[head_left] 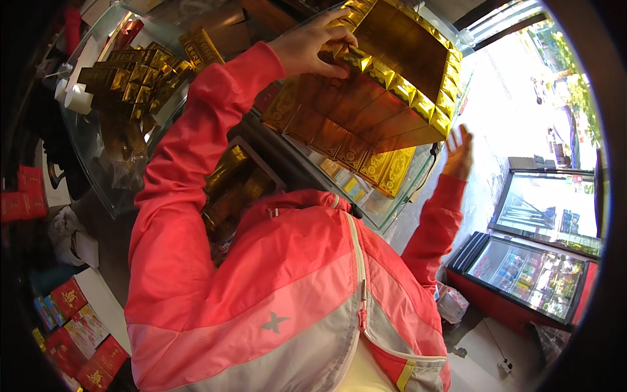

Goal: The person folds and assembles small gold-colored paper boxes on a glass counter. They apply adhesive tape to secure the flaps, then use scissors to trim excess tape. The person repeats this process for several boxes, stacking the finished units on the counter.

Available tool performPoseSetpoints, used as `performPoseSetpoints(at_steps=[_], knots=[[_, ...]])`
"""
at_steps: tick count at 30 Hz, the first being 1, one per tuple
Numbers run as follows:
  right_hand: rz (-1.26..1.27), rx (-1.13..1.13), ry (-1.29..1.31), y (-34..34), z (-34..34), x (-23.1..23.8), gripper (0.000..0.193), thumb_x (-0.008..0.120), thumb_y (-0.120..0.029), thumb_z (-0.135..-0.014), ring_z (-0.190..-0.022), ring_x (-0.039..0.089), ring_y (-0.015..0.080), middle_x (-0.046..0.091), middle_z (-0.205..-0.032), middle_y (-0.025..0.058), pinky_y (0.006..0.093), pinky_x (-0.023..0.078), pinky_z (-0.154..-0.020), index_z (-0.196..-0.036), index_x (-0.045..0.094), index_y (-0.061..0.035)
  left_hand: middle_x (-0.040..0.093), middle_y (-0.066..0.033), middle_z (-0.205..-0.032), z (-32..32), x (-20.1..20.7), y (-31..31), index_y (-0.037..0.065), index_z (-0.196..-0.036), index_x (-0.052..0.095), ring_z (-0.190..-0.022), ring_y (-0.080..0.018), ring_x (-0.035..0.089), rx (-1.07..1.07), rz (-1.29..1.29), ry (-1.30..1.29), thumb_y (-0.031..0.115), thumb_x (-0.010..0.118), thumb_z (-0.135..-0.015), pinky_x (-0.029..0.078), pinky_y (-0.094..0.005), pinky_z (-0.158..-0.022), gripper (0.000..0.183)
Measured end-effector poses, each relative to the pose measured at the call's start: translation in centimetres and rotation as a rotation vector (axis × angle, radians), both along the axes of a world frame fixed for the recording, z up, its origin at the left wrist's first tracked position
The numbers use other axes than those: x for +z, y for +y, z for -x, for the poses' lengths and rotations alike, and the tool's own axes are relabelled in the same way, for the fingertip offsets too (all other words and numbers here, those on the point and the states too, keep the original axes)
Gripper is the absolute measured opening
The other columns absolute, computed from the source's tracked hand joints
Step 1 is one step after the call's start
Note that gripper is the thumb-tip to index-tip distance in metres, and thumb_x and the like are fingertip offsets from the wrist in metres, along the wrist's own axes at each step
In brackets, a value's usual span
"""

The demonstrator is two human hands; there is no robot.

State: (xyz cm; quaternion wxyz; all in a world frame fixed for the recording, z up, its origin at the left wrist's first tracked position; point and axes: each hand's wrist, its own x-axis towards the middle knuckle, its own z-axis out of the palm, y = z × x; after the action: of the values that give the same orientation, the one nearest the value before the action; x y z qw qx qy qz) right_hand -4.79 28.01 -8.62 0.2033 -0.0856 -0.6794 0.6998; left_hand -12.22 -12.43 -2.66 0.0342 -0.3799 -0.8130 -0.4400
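A large box of shiny gold foil paper [379, 111] stands tilted on the glass counter, its open top showing a hollow inside. Folded, pointed gold pieces run all along its rim. My left hand [313, 49] is closed on the near left part of that rim, thumb and fingers pinching the folds. Off the box's right corner, my right hand [459, 153] is raised with its fingers apart and holds nothing. Beneath the box, flat gold patterned packs [392, 171] lie on the glass. The box's far side is partly cut off by the view's edge.
Stacked gold foil pieces [140, 78] fill the counter's left part, beside a white paper cup [78, 99]. More gold material [238, 179] sits close to my body. Red boxes [68, 297] stand low on the left. A glass-doored fridge [529, 271] is on the right.
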Motion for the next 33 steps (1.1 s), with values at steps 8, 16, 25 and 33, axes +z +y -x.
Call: performPoseSetpoints(at_steps=[8, 16, 25, 33], knots=[[-1.543, 0.347, 0.325, -14.2, -2.3, 11.8, 0.080, 0.078, -0.024, -0.068, -0.117, 0.049, 0.0313, 0.052, -0.128, 0.0123, 0.0400, 0.041, -0.097, -0.137, 0.038, -0.0103, 0.014, -0.0117, -0.151, -2.2, 2.4, 1.2, 0.013, -0.122, 0.052, -0.129, -0.0225, 0.037, 0.039, -0.058, -0.120, 0.018, 0.077, -0.077, 0.038, -0.0332, -0.104, 0.052], [-1.556, 0.388, 0.285, -14.6, 1.1, 9.1, 0.071, 0.075, -0.018, -0.067, -0.102, 0.054, 0.0300, 0.055, -0.107, 0.0105, 0.0403, 0.045, -0.086, -0.128, 0.041, -0.0071, 0.021, -0.0141, -0.151, -1.2, -5.2, -3.3, 0.008, -0.139, 0.039, -0.136, -0.0257, 0.030, 0.425, -0.349, 0.036, 0.034, 0.065, -0.086, 0.028, -0.0340, -0.109, 0.064], [-1.543, 0.397, 0.277, -14.3, 1.1, 8.7, 0.072, 0.075, -0.018, -0.068, -0.103, 0.053, 0.0300, 0.055, -0.109, 0.0109, 0.0402, 0.044, -0.087, -0.130, 0.041, -0.0072, 0.043, -0.0170, -0.140, -4.7, -22.3, -2.3, -0.001, -0.138, 0.038, -0.130, -0.0248, 0.040, 0.527, -0.542, -0.442, 0.015, 0.049, -0.093, 0.031, -0.0333, -0.107, 0.049], [-1.522, 0.415, 0.303, -14.7, 1.0, 9.3, 0.069, 0.075, -0.019, -0.068, -0.098, 0.054, 0.0291, 0.056, -0.102, 0.0104, 0.0395, 0.044, -0.085, -0.128, 0.044, -0.0070, 0.053, -0.0172, -0.130, -4.6, -21.2, -1.6, 0.005, -0.133, 0.047, -0.123, -0.0287, 0.049, 0.710, -0.135, -0.346, 0.000, 0.047, -0.085, 0.037, -0.0334, -0.103, 0.048]])
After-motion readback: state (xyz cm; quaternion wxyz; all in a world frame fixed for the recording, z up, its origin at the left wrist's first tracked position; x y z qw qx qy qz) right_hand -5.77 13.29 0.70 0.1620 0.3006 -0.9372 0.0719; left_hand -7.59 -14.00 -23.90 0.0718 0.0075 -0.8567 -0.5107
